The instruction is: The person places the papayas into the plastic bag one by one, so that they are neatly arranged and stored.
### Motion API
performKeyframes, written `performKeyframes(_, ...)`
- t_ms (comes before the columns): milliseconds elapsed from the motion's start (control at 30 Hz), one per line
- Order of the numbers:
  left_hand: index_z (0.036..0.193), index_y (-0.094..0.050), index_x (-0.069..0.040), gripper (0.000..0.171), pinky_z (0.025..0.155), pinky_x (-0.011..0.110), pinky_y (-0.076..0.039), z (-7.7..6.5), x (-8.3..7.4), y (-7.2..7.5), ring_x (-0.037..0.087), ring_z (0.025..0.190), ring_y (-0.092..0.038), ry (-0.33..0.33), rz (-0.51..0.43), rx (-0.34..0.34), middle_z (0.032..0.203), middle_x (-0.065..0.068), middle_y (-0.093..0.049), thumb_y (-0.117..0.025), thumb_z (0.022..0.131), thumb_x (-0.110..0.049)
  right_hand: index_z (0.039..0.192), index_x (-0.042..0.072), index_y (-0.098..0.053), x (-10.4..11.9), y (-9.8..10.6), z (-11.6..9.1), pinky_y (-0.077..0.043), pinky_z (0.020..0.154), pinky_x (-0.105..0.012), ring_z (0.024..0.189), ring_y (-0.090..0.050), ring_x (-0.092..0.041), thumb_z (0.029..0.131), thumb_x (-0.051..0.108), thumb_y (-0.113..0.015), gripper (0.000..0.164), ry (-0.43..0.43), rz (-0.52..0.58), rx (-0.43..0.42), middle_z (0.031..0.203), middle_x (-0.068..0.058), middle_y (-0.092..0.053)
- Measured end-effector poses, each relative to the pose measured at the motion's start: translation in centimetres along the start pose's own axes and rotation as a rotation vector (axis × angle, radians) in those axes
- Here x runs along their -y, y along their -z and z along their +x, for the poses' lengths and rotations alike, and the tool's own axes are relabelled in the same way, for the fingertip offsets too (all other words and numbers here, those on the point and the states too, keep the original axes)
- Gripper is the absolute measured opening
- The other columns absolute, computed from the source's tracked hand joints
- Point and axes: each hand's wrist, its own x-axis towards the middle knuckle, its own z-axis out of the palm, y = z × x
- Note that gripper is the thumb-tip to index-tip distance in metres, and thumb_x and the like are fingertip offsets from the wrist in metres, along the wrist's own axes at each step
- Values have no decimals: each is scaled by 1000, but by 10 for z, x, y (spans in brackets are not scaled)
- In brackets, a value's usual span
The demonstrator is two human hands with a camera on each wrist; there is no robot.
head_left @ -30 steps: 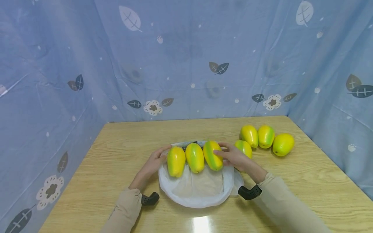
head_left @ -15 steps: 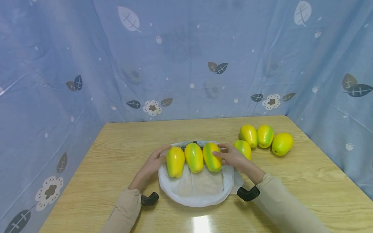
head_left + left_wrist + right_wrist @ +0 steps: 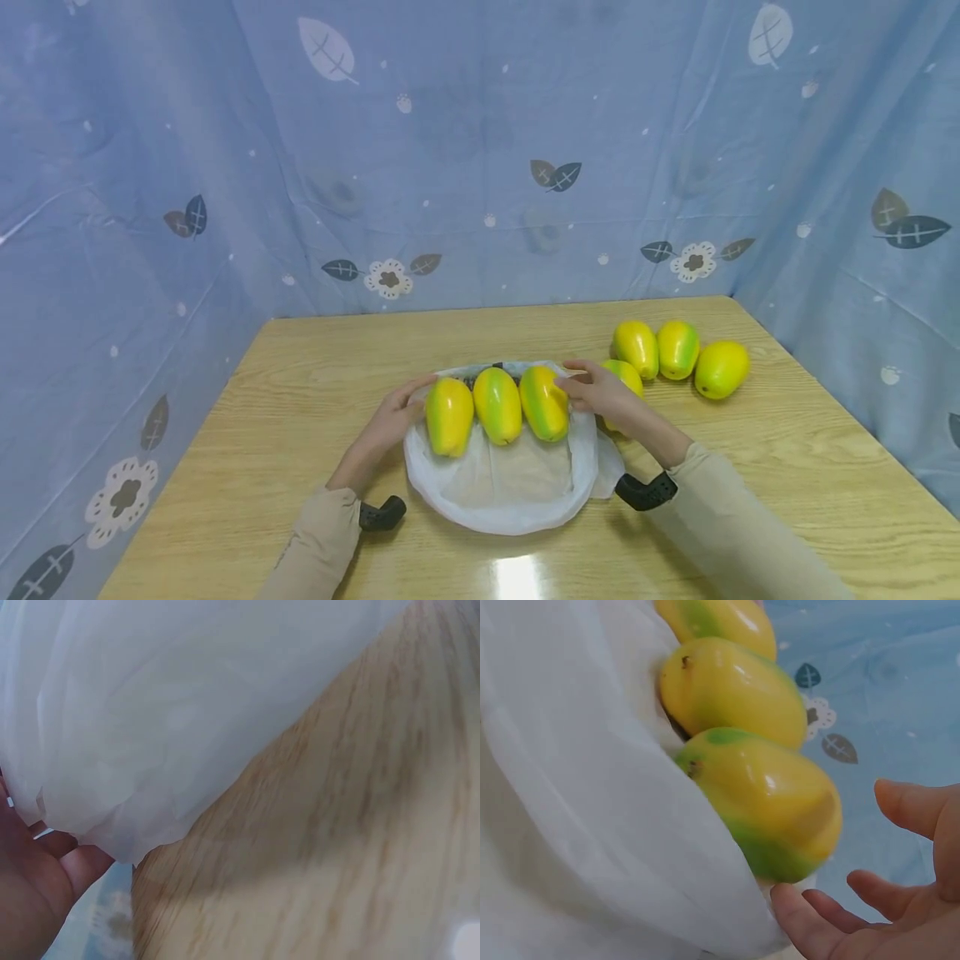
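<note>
Three yellow-green mangoes stand in a row at the far side of a round basket (image 3: 491, 518) lined with white plastic: a left mango (image 3: 450, 418), a middle mango (image 3: 498, 407) and a right mango (image 3: 544, 404). My left hand (image 3: 390, 421) holds the basket's left rim, beside the left mango. In the left wrist view, its fingers (image 3: 88, 864) go partly behind the white liner (image 3: 150, 712). My right hand (image 3: 600, 392) is spread beside the right mango. The right wrist view has the right mango (image 3: 769, 806) apart from the thumb, with fingertips near the liner's edge.
Several more mangoes lie on the wooden table (image 3: 322, 358) to the right, among them a far-right mango (image 3: 722, 369) and one partly hidden mango (image 3: 624, 375) behind my right hand. A blue patterned curtain (image 3: 450, 150) borders the table at the back and sides.
My right hand has let go of the right mango and drawn slightly right, its fingers opening. The right mango now leans less and sits in line. My left hand stays at the rim.
</note>
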Motion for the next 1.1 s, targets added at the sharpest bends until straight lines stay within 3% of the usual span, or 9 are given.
performKeyframes(100,143,-40,-2,47,110,59,-7,-1,-2,0,38,141,-12,8,6,4,152,20,-25,-37,97,-1,147,1,-27,0,5,-1,-47,94,-41,116,-52,-35,98,31,-54,64,19,9,-11,138,-29,-39)
performKeyframes(300,144,-39,-3,46,110,58,-7,-1,-4,2,38,141,-12,12,11,10,153,19,-24,-37,97,-2,144,-1,-34,7,22,-5,-47,95,-42,120,-47,-39,100,29,-50,56,84,101,-118,138,-27,-41)
performKeyframes(500,144,-38,-1,47,111,59,-5,1,-1,4,37,142,-10,-10,17,26,153,18,-24,-36,98,-1,145,-1,-30,12,47,-13,-46,96,-37,123,-43,-37,96,48,-48,72,125,188,-188,137,-22,-41)
performKeyframes(633,144,-38,0,47,110,59,-5,2,0,3,37,142,-9,-9,23,26,153,18,-24,-37,97,0,145,-2,-29,5,64,-20,-49,91,-28,118,-47,-31,95,51,-47,75,136,220,-234,136,-23,-39)
performKeyframes(733,144,-39,-2,47,110,59,-4,9,12,2,36,142,-9,-8,20,12,153,17,-25,-37,97,0,146,-3,-27,-4,73,-23,-49,91,-27,117,-47,-31,96,49,-46,74,121,199,-272,138,-26,-37)
performKeyframes(867,144,-41,-9,47,111,59,-4,21,31,1,34,142,-10,-6,18,5,154,14,-25,-39,98,-4,147,-4,-24,-14,82,-29,-45,98,-36,122,-42,-37,97,49,-44,75,65,123,-295,141,-27,-34)
performKeyframes(1100,144,-41,-12,48,110,60,-6,23,34,1,34,142,-10,-10,39,-5,154,12,-25,-38,97,-5,147,-6,-19,-25,89,-31,-44,98,-42,129,-33,-45,97,49,-44,79,-44,44,-220,148,-30,-22)
